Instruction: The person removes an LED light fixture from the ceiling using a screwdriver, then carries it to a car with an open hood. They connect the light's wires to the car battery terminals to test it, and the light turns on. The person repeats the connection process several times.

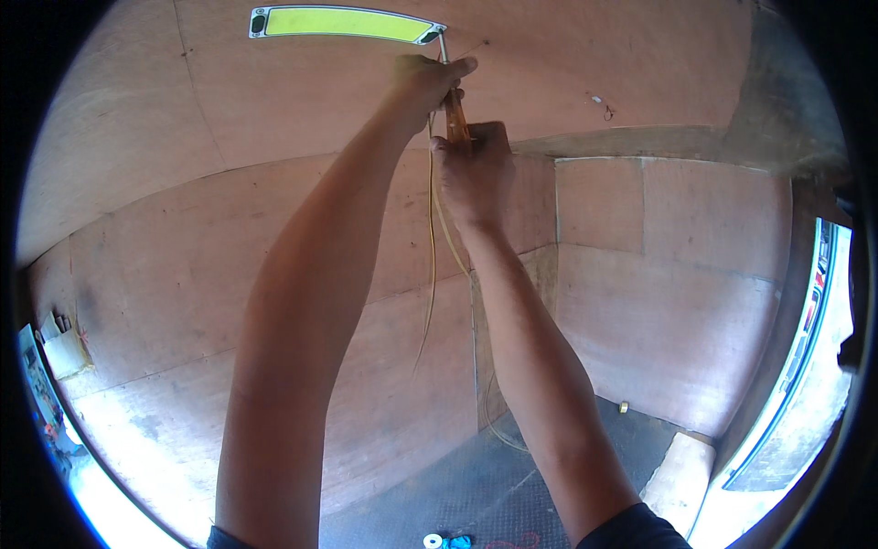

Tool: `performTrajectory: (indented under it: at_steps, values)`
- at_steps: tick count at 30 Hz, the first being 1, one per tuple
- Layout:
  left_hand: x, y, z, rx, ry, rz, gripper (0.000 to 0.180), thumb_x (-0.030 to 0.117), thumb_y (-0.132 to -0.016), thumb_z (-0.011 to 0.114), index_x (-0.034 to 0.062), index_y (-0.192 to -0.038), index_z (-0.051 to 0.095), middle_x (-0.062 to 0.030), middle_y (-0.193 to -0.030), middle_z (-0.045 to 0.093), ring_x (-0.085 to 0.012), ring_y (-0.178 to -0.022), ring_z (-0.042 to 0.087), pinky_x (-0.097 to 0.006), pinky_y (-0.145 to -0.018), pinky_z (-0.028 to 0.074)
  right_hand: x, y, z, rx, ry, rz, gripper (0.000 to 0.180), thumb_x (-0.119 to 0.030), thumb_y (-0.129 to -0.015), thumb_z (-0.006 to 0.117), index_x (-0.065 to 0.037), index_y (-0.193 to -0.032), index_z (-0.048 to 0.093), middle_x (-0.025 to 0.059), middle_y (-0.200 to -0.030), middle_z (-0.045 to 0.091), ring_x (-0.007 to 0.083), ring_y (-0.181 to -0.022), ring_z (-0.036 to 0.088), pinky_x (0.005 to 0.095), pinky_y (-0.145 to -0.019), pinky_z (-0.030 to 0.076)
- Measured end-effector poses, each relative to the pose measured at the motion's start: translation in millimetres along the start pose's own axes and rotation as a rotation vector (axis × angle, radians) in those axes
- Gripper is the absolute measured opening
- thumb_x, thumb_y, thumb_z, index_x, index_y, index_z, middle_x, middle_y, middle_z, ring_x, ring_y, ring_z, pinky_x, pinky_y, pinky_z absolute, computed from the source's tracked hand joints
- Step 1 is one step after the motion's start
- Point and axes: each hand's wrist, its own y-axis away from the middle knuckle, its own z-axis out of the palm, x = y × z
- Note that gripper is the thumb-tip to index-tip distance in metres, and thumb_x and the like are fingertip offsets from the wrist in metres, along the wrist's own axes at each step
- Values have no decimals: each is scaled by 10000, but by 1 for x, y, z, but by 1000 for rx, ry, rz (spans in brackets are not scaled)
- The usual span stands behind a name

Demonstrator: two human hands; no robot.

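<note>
Overhead, a long flat light panel (pixel 343 23) with a bright yellow-green face lies against the plywood ceiling. A screwdriver (pixel 455 117) with a translucent orange handle points up, its metal shaft reaching the panel's right end. My right hand (pixel 477 169) is closed round the lower part of the handle. Higher up, my left hand (pixel 428 84) curls round the screwdriver near where shaft and handle meet, its thumb pointing right; its inner fingers are partly hidden. Thin yellowish wires (pixel 432 238) hang down beside both hands.
Plywood walls (pixel 658 265) surround me, with a window opening (pixel 796 357) at right. On the dark textured floor (pixel 402 503) lie a white roll (pixel 433 541) with something blue, a small yellow roll (pixel 624 407) and a pale board (pixel 679 476). A short wire end (pixel 606 110) pokes from the ceiling.
</note>
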Motion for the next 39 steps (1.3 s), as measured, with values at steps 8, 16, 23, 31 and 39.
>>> performTrajectory:
  at_steps: [8,16,23,31,39]
  values:
    - [-13,-4,-8,-97,520,-20,276,106,-1046,555,-140,-1164,593,-252,-1094,714,-329,-995,752,-399,-830,627,-3,2,-26,-727,-1242,641,259,-279,-995,688,-52,-1020,565,103,-860,677,219,-739,669,404,-694,544]
    - [-8,-9,-3,56,-1,-5,259,117,-1047,565,-122,-1141,603,-219,-1042,705,-301,-958,754,-382,-821,640,-1,3,-1,-156,-56,157,292,-279,-999,671,-1,-1036,589,96,-823,667,168,-778,676,353,-696,536]
    - [-10,-15,10,18,435,-58,214,110,-1029,573,-80,-1125,598,-186,-1029,697,-305,-951,740,-424,-864,639,-17,-22,-14,-135,-33,84,355,-204,-864,764,47,-1044,589,173,-846,698,363,-788,702,459,-737,547]
    - [-10,-83,11,92,895,-35,152,72,-1032,549,-17,-1137,614,-176,-1032,699,-306,-939,717,-410,-870,632,-20,-36,-20,-68,255,-123,345,21,-821,639,44,-1114,458,323,-1018,636,509,-959,658,559,-800,544]
    - [-4,-97,15,148,1021,-73,138,22,-1042,511,-78,-1077,600,-213,-1041,690,-322,-974,718,-455,-947,644,-7,-28,-75,-210,250,-105,379,56,-760,672,37,-1053,431,315,-988,617,501,-932,657,558,-765,530]
